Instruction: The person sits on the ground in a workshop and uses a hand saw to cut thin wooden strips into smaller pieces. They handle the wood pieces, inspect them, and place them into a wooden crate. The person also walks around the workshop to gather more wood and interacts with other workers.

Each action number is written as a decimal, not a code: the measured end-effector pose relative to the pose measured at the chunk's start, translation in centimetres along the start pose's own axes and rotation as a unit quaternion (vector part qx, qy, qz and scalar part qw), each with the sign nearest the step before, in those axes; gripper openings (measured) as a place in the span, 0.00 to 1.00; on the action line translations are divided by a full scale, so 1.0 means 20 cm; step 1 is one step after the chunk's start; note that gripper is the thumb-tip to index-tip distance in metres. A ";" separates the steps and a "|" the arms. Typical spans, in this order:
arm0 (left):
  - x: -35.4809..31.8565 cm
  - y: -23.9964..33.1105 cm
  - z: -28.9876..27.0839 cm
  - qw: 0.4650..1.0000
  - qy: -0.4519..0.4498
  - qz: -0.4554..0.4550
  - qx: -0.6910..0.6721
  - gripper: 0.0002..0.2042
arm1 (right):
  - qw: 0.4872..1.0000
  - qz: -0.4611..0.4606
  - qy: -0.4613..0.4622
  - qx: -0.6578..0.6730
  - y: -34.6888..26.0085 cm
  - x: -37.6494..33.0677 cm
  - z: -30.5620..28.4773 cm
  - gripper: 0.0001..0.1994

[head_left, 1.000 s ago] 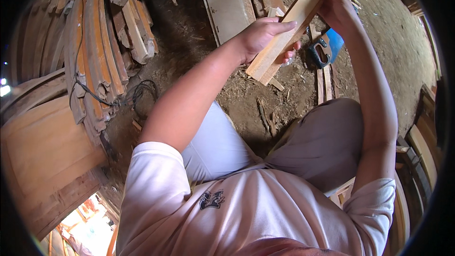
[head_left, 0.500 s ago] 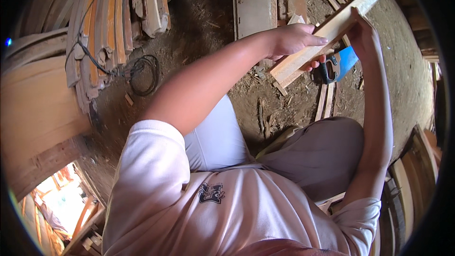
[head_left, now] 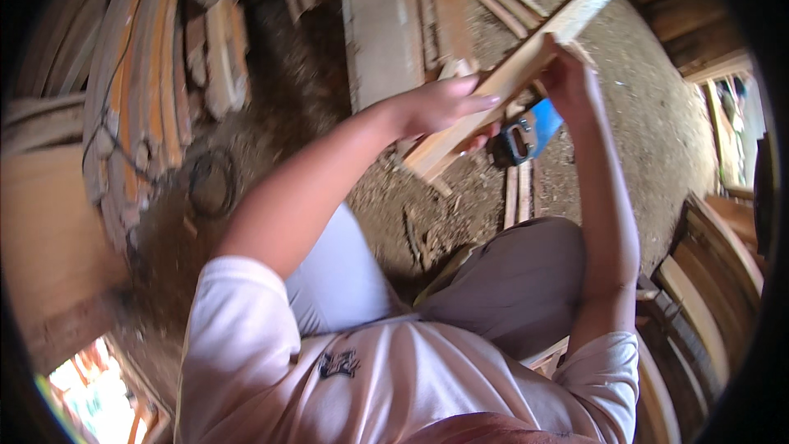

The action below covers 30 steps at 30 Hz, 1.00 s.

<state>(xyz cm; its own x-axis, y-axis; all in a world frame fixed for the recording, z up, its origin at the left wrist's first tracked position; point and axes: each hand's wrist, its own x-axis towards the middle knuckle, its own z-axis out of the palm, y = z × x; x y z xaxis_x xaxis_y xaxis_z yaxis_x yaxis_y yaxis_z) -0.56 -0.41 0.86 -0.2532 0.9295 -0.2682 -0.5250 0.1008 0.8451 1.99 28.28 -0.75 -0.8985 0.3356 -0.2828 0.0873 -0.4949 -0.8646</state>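
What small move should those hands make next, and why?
Perhaps lower the board to the ground: the left hand and right hand both hold it up, so neither seems free for the saw lying below.

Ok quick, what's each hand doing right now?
Left hand: closed around the wooden board near its lower end, thumb on top.
Right hand: holding the same board farther up, grip partly hidden.
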 end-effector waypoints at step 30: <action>-0.14 0.11 -0.08 0.990 0.004 -0.064 0.128 0.22 | 0.997 -0.069 0.008 0.030 -0.17 -0.20 0.27 0.13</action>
<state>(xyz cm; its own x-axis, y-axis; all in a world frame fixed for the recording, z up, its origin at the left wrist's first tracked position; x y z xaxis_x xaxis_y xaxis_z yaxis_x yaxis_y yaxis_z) -2.37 -3.46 2.73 -0.2049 0.9004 -0.3838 -0.3298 0.3057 0.8932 2.99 24.28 5.62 -0.8930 0.4171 -0.1692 -0.0640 -0.4898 -0.8695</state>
